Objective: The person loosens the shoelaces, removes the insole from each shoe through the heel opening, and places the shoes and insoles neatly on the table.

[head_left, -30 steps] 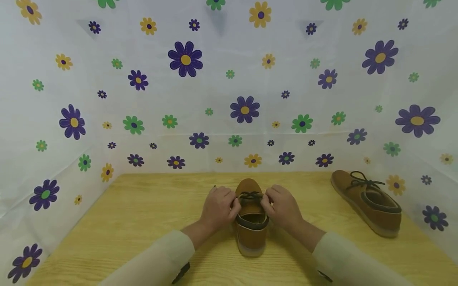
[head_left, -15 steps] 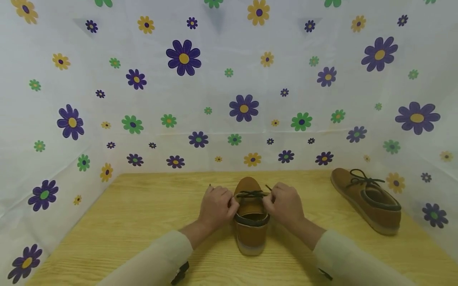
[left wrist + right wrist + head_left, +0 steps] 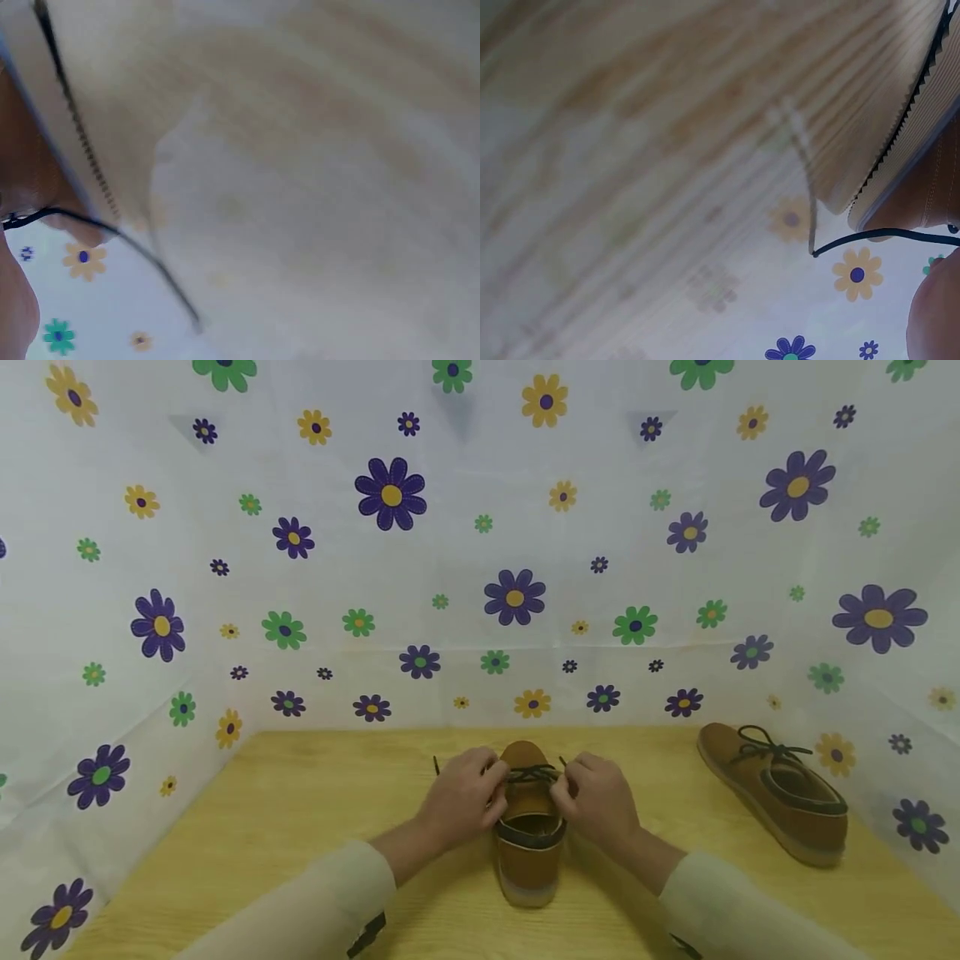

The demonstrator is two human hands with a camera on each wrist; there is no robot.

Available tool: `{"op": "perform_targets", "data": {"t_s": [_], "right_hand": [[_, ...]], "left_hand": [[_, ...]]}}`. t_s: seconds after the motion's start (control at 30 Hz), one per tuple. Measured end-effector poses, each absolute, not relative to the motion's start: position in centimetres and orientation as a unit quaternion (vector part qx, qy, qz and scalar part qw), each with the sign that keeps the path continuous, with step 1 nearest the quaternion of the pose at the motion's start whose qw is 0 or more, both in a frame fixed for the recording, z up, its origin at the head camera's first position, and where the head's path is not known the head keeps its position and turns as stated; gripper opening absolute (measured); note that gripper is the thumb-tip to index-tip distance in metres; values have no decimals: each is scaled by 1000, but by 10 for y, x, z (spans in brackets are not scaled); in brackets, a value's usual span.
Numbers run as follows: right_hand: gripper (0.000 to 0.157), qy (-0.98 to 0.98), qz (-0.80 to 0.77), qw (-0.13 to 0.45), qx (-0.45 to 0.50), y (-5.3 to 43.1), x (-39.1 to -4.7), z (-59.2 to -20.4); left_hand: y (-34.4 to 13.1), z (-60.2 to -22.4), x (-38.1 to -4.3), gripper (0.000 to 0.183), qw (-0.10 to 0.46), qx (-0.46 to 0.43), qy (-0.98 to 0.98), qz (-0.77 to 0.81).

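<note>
A brown shoe with a dark padded collar stands upright on the table, heel toward me, between both hands. Dark laces cross over its tongue. At the shoe's left side my left hand pinches one lace with curled fingers; the lace's loose end sticks out past them in the left wrist view. My right hand pinches the other lace on the opposite side, and a free end shows in the right wrist view. Fingertips are partly hidden in the head view.
A matching brown shoe, its lace tied in a bow, stands at the right of the wooden table. White cloth printed with flowers rises behind the table and along both sides.
My left hand has shifted slightly right, its fingers nearer the shoe's laces. A lace end has come into view above my right hand. Both shoes stay in place on the table.
</note>
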State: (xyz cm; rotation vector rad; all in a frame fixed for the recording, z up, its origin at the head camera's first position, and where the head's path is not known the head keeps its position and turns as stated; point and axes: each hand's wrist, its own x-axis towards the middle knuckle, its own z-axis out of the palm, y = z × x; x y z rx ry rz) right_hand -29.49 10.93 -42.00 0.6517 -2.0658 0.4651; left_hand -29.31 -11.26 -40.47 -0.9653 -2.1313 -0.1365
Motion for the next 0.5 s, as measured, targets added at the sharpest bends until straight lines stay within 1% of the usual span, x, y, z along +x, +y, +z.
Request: {"op": "perform_targets", "data": {"t_s": [0.13,0.27,0.37,0.5], "right_hand": [[21,-839,192,434,267,108,-292,-422],[21,-838,195,430,271,108,-291,-423],[21,-836,201,429,277,108,-292,-422],[23,-836,208,422,283,107,-292,-421]], "left_hand": [[-107,-396,-294,13,348,-438,-829,-21],[-97,-389,-296,24,322,-470,-822,-9],[-89,-382,-296,35,302,-460,-835,16],[-80,-372,-292,49,243,-403,-878,81]]}}
